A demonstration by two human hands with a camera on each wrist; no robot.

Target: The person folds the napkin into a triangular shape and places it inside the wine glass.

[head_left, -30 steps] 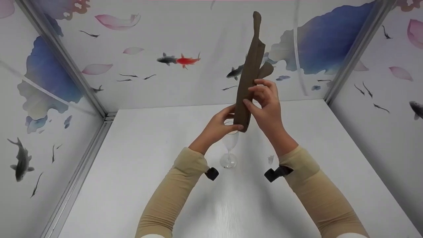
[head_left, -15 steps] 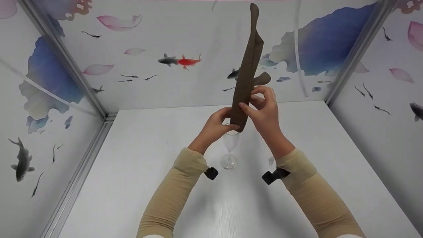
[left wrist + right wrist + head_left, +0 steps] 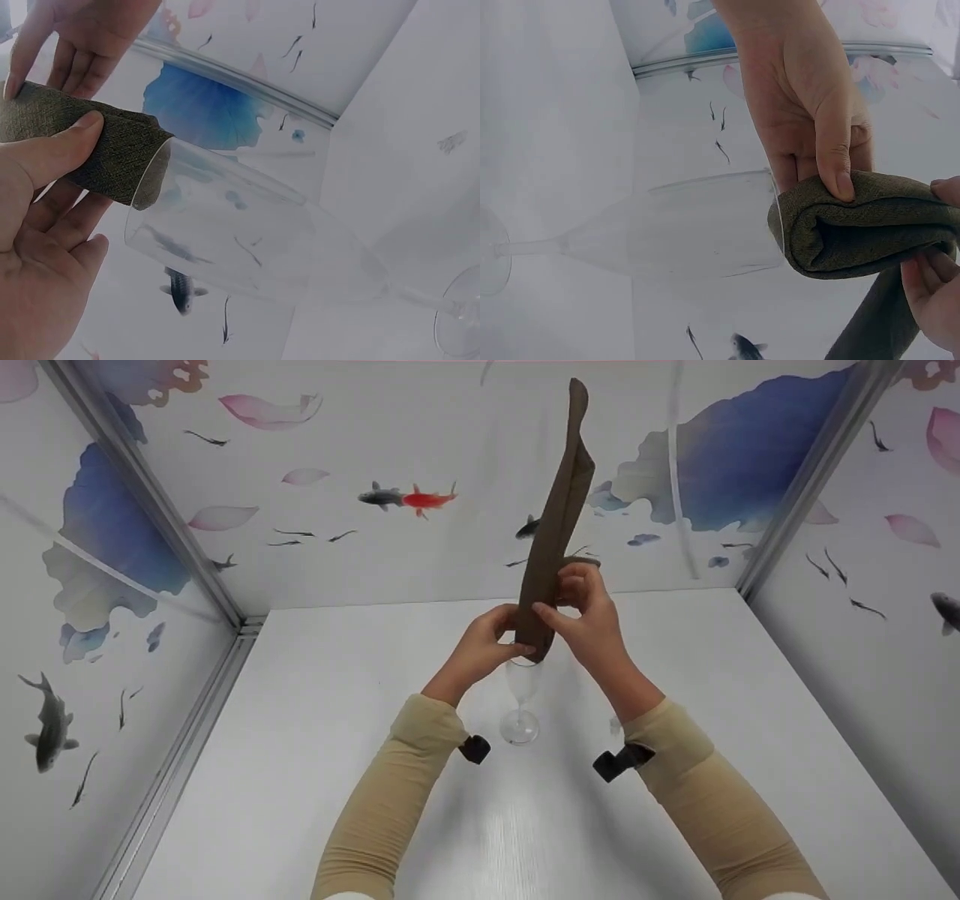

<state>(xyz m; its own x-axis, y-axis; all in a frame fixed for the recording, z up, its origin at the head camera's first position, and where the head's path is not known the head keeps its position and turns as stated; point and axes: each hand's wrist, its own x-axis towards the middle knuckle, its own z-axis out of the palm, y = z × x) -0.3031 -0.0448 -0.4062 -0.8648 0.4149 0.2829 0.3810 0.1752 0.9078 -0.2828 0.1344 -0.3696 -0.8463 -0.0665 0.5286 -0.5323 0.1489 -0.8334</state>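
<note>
A long, folded brown napkin point(image 3: 551, 532) stands nearly upright, leaning slightly right, above a clear champagne flute point(image 3: 521, 684). My left hand point(image 3: 484, 643) pinches the napkin's lower end, thumb in front and fingers behind. Just above it, my right hand point(image 3: 589, 611) holds the folds between thumb and curled fingers. In the left wrist view the rolled lower end point(image 3: 131, 161) meets the flute's rim point(image 3: 142, 195), its tip seeming just inside. Layered folds point(image 3: 855, 225) show in the right wrist view, with a loose strip point(image 3: 877, 319) hanging off.
The flute's foot point(image 3: 520, 727) rests on a white table point(image 3: 337, 735). White panels painted with fish, petals and blue leaves stand behind point(image 3: 405, 555) and at both sides, joined by metal rails point(image 3: 165, 510). A small dark wrist camera point(image 3: 622, 761) hangs under each forearm.
The napkin has shifted left and down, bringing its lower end to the flute's mouth. My right hand has moved down and left with it, and the side flap has dropped lower.
</note>
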